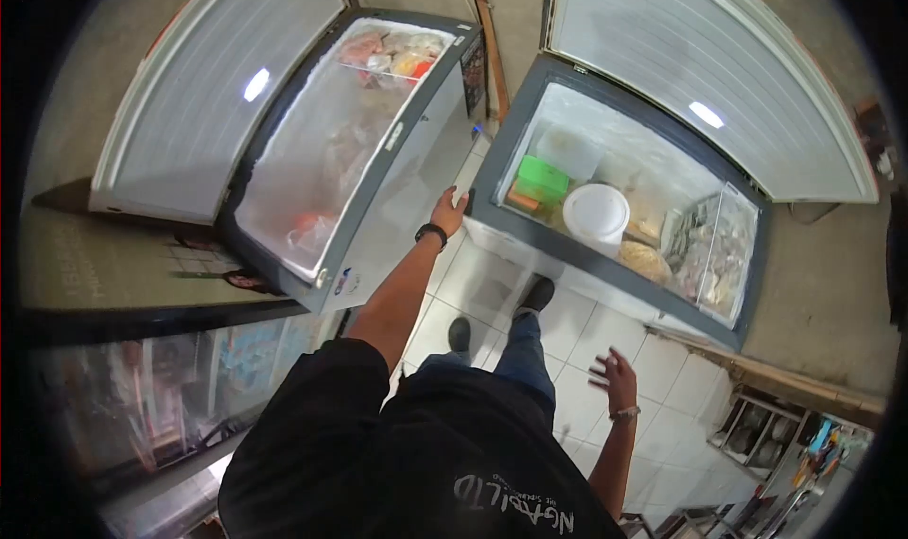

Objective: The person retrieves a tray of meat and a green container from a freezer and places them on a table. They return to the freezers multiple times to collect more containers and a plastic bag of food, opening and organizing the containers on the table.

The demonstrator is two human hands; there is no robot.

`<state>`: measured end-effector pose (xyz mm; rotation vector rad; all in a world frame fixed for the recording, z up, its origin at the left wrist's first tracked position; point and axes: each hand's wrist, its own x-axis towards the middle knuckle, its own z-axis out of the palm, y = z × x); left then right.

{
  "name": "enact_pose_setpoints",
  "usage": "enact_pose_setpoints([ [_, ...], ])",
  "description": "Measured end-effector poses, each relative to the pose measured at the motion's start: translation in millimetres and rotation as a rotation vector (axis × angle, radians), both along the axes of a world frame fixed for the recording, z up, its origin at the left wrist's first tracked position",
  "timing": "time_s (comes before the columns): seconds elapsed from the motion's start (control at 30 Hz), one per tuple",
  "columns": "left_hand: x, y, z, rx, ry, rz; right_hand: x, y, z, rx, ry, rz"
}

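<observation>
Two chest freezers stand with their lids raised. My left hand [449,210], with a dark band at the wrist, reaches forward with its fingers out, fingertips right at the near left corner of the right freezer [558,241]. That freezer holds a white round tub [597,214], a green container [542,177], bagged food and a wire divider. My right hand [619,380] hangs in the air over the floor, fingers spread, holding nothing. The left freezer [402,132] has frosted walls and plastic-wrapped packages [388,55] at its far end.
The raised lids, left [213,95] and right [700,76], lean toward the walls. White floor tiles [591,326] lie under my feet. At lower left is a glass-fronted display case [180,388]. A rack [757,430] and assorted small items [828,449] are at lower right.
</observation>
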<state>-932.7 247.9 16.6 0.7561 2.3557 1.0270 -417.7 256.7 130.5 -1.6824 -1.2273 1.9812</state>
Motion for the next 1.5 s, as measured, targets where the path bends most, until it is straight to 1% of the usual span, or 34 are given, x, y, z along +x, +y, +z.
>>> enact_pose_setpoints([
  [0.03, 0.7, 20.2, -6.8, -0.006, -0.020, 0.008, -10.1, 35.1, -6.2, 0.097, 0.045, -0.003],
  [0.07, 3.7, 40.5, -15.1, -0.053, 0.016, 0.056, -24.0, 70.3, -6.5, 0.134, 0.043, -0.007],
  [0.13, 9.6, 73.6, -22.4, -0.113, 0.052, 0.105, -58.4, 139.2, -21.5, 0.116, 0.049, -0.061],
  [0.17, 15.6, 84.4, -16.7, -0.158, 0.011, 0.197, -74.5, 174.5, -37.0, 0.116, 0.043, -0.059],
  [0.2, 22.5, 91.5, -13.6, -0.209, -0.032, 0.293, -88.2, 210.9, -61.8, 0.126, -0.021, 0.024],
  [0.27, 22.9, 102.0, -20.1, -0.384, 0.070, 0.317, -125.4, 274.5, -103.8, 0.062, 0.047, -0.011],
  [0.3, 24.7, 105.7, -13.1, -0.456, 0.084, 0.317, -143.3, 303.6, -129.4, 0.027, 0.051, -0.024],
  [0.33, 29.6, 111.5, -8.4, -0.500, 0.157, 0.344, -163.7, 334.5, -159.7, -0.016, 0.026, -0.049],
  [0.37, 32.3, 114.8, -5.2, -0.488, 0.203, 0.339, -184.0, 364.2, -188.8, -0.063, -0.003, -0.079],
  [0.4, 33.1, 117.0, -6.1, -0.476, 0.251, 0.334, -203.3, 394.7, -215.6, 0.042, -0.177, 0.101],
  [0.43, 32.3, 116.3, -11.6, -0.508, 0.237, 0.325, -223.3, 425.2, -241.1, 0.147, -0.359, 0.274],
  [0.47, 33.0, 113.0, -16.9, -0.491, 0.271, 0.319, -237.5, 451.3, -279.9, 0.247, -0.473, 0.390],
  [0.53, 29.7, 112.1, -22.5, -0.484, 0.310, 0.323, -264.8, 496.2, -357.1, 0.402, -0.466, 0.462],
  [0.6, 30.5, 111.7, -23.2, -0.481, 0.308, 0.325, -281.2, 523.3, -413.4, 0.437, -0.449, 0.460],
  [0.7, 31.0, 108.6, -28.9, -0.492, 0.315, 0.299, -300.9, 520.9, -422.5, 0.319, -0.477, 0.423],
  [0.73, 30.7, 107.0, -29.7, -0.480, 0.327, 0.308, -305.1, 511.9, -425.5, 0.353, -0.380, 0.286],
  [0.8, 30.3, 105.2, -31.3, -0.483, 0.320, 0.305, -305.6, 505.7, -434.6, 0.382, -0.282, 0.156],
  [0.83, 30.3, 106.6, -29.4, -0.463, 0.306, 0.306, -291.7, 510.5, -467.9, 0.304, -0.307, 0.226],
  [0.9, 30.4, 106.1, -30.0, -0.442, 0.290, 0.303, -280.7, 510.4, -472.1, 0.225, -0.334, 0.293],
  [0.97, 29.9, 101.3, -37.1, -0.483, 0.281, 0.327, -279.1, 493.7, -425.4, 1.081, -0.514, 0.959],
  [1.0, 34.3, 109.2, -28.4, -0.470, 0.282, 0.355, -281.6, 490.4, -415.4, 0.973, -0.501, 0.976],
  [1.03, 36.0, 103.3, -36.2, -0.489, 0.323, 0.353, -287.1, 490.2, -411.0, 0.860, -0.497, 0.982],
  [1.07, 33.4, 97.1, -46.5, -0.499, 0.366, 0.349, -293.7, 490.3, -429.1, 0.713, -0.597, 0.993],
  [1.1, 32.0, 96.5, -46.9, -0.501, 0.316, 0.345, -298.3, 481.0, -402.1, 0.946, -0.687, 1.120],
  [1.13, 29.6, 97.2, -45.9, -0.510, 0.267, 0.340, -305.9, 479.6, -401.3, 0.482, -0.418, 0.801],
  [1.17, 30.1, 100.1, -47.4, -0.495, 0.254, 0.307, -312.4, 478.2, -402.3, 0.107, -0.201, 0.366],
  [1.2, 30.6, 100.7, -47.2, -0.477, 0.298, 0.315, -321.0, 465.7, -406.2, -0.155, 0.040, -0.173],
  [1.23, 30.1, 100.3, -46.3, -0.455, 0.346, 0.324, -326.9, 454.9, -377.9, -0.036, -0.047, -0.209],
  [1.27, 28.7, 99.3, -46.1, -0.444, 0.339, 0.299, -325.7, 443.7, -344.9, 0.083, -0.138, -0.242],
  [1.3, 27.7, 99.2, -46.2, -0.466, 0.356, 0.306, -314.0, 435.8, -331.9, 0.095, -0.148, -0.267],
  [1.33, 29.8, 101.3, -44.1, -0.488, 0.369, 0.308, -297.2, 429.2, -320.3, 0.103, -0.232, -0.259],
  [1.37, 31.2, 103.8, -40.5, -0.443, 0.317, 0.293, -275.2, 425.0, -306.8, 0.114, -0.317, -0.256],
  [1.43, 25.6, 91.5, -55.4, -0.452, 0.337, 0.299, -223.9, 412.3, -237.0, -0.107, -0.132, -0.478],
  [1.5, 24.7, 94.5, -57.0, -0.430, 0.353, 0.284, -149.8, 395.1, -228.9, -0.041, -0.013, -0.640],
])
